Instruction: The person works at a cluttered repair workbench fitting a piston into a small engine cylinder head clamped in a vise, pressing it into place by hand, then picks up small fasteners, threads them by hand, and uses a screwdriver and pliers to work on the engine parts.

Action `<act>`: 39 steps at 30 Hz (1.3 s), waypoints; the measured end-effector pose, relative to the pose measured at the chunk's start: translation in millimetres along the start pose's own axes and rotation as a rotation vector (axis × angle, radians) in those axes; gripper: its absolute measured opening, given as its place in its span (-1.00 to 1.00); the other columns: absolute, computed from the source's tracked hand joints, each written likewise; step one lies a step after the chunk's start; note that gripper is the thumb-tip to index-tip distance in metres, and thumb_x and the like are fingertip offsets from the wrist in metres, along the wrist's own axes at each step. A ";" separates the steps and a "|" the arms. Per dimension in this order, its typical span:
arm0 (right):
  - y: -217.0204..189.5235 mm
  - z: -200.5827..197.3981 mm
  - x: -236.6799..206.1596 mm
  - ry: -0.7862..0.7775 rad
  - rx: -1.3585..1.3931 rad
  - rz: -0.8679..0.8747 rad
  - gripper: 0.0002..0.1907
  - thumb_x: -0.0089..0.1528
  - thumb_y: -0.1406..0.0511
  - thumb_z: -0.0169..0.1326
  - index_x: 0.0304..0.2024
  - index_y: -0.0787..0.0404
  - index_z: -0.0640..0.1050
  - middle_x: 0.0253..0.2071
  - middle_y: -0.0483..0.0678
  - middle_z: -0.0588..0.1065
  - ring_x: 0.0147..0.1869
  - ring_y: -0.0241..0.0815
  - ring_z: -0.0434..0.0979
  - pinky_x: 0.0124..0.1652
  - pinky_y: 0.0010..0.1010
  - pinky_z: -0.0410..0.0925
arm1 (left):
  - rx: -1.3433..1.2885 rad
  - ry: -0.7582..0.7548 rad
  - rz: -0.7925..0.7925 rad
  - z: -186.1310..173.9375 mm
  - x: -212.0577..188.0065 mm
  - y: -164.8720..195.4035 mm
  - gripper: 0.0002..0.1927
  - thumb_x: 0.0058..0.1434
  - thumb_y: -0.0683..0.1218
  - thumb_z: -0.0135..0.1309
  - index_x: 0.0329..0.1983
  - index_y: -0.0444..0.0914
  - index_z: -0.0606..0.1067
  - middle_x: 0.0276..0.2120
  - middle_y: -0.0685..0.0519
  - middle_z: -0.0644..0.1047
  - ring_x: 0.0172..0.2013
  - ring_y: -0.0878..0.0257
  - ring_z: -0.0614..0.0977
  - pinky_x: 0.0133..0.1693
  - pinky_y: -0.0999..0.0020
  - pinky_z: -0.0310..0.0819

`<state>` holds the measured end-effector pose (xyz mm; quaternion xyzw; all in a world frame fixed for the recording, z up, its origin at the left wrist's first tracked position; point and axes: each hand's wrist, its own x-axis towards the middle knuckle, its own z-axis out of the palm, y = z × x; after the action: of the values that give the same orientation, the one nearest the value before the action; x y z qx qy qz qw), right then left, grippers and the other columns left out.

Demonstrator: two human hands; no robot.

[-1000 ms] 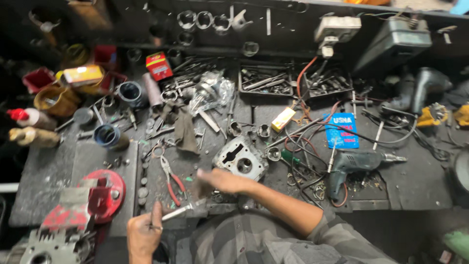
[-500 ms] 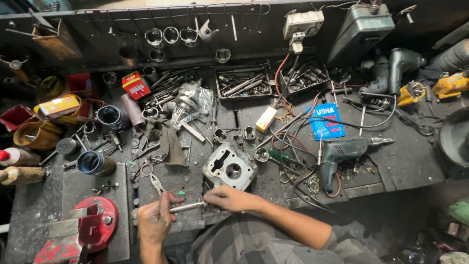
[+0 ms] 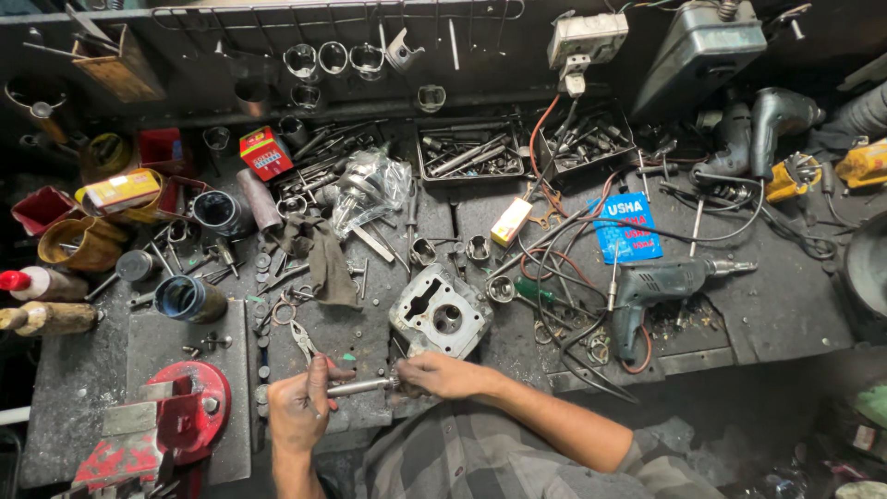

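Metal rod tool (image 3: 360, 386): slim, silver-grey, lying roughly horizontal, its handle end inside the left hand's closed grip, its far end pinched by the right fingers. Engine cylinder block (image 3: 440, 317): grey cast metal, two bores facing up, resting just beyond the grip.

green drill (image 3: 661, 288), red vise (image 3: 185, 411), pliers (image 3: 300, 337), grey rag (image 3: 328, 259) on bench.

Grey checked shirt; bare forearms
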<state>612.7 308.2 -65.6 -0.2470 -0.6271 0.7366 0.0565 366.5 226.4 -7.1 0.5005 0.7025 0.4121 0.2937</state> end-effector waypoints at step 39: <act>19.4 5.3 7.9 -0.105 0.172 -0.035 -0.52 0.47 0.08 -0.01 0.10 0.42 0.46 -0.42 -0.17 0.35 -0.32 -0.38 0.25 -0.26 -0.46 0.25 | 0.015 0.052 -0.033 -10.1 -10.2 -0.3 -0.46 0.47 0.03 -0.20 -0.42 -0.27 0.71 -0.77 0.08 0.55 -0.72 0.35 0.53 -0.58 0.39 0.35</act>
<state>607.9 302.5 -85.9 -0.1911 -0.5678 0.7986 0.0576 361.4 213.9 -2.4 0.4803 0.7210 0.4148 0.2782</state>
